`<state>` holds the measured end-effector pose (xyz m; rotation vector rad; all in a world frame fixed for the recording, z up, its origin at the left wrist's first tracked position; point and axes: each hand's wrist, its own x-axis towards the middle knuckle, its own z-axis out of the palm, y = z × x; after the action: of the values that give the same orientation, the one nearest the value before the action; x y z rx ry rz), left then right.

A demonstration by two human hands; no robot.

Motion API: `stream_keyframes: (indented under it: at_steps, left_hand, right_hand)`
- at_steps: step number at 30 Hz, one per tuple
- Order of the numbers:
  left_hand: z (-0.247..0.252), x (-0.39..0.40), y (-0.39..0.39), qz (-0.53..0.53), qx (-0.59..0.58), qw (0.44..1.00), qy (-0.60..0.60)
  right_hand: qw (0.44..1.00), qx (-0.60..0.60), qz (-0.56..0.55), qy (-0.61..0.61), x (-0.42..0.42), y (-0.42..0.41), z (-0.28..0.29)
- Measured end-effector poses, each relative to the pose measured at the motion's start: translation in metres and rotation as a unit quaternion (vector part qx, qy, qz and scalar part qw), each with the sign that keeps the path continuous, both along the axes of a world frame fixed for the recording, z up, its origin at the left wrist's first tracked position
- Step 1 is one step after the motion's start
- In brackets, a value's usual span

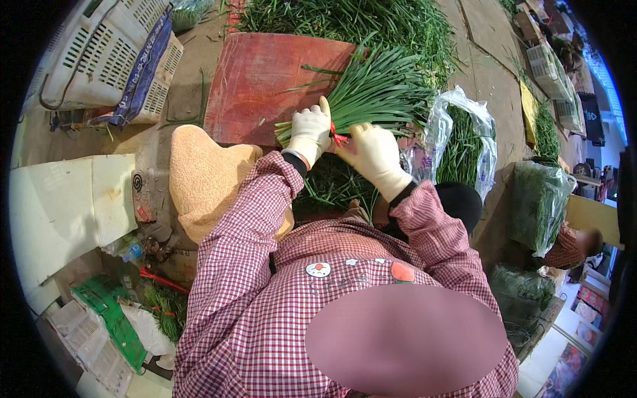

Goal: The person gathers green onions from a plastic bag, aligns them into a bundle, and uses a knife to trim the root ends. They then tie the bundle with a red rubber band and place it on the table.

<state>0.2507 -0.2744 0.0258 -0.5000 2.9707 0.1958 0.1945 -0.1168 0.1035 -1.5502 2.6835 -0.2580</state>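
Observation:
A bunch of long green leafy stalks, probably Chinese chives (375, 92), lies across the right part of a worn red board (268, 84). My left hand (309, 130), in a pale glove, is closed around the bunch near its cut stem ends, with the thumb up. A red tie (339, 135) goes around the stalks just right of that hand. My right hand (375, 151), gloved too, is at the tie with its fingers bent; whether it pinches the tie's end cannot be made out.
Loose greens (343, 20) are heaped beyond the board. A clear plastic bag (487, 164) of greens stands at the right. White crates (99, 54) are at the upper left, a peach cloth (209, 174) beside my left arm. Another person (565, 248) sits at the far right near bagged greens (537, 204).

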Motion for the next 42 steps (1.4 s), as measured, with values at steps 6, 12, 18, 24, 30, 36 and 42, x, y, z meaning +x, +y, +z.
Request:
stream_keyframes:
  at_steps: [6,12,18,24,30,36,42]
  left_hand:
    - [-0.03,-0.005,-0.004,0.002,-0.058,0.997,0.058]
    - [-0.025,-0.005,-0.001,0.005,-0.043,0.999,0.033]
    - [-0.027,-0.002,-0.005,-0.002,-0.047,0.999,0.023]
    - [-0.033,-0.005,-0.008,0.002,-0.05,0.999,0.019]
    - [-0.028,-0.001,-0.005,0.003,-0.057,0.997,0.052]
    - [0.009,-0.002,-0.004,0.004,-0.002,0.999,-0.044]
    - [0.016,-0.002,-0.009,-0.001,0.031,0.997,-0.065]
  right_hand:
    - [0.988,0.114,0.016,0.104,0.008,-0.031,-0.044]
    - [0.878,0.04,-0.201,-0.432,-0.001,-0.035,-0.043]
    - [0.724,-0.002,-0.255,-0.64,-0.02,-0.021,-0.028]
    - [0.897,0.067,-0.158,-0.408,-0.019,-0.01,-0.022]
    - [0.966,0.029,-0.122,-0.227,-0.005,-0.002,-0.028]
    - [0.95,-0.062,-0.181,-0.246,-0.014,0.001,-0.052]
    - [0.822,-0.13,-0.258,-0.491,-0.014,0.001,-0.081]
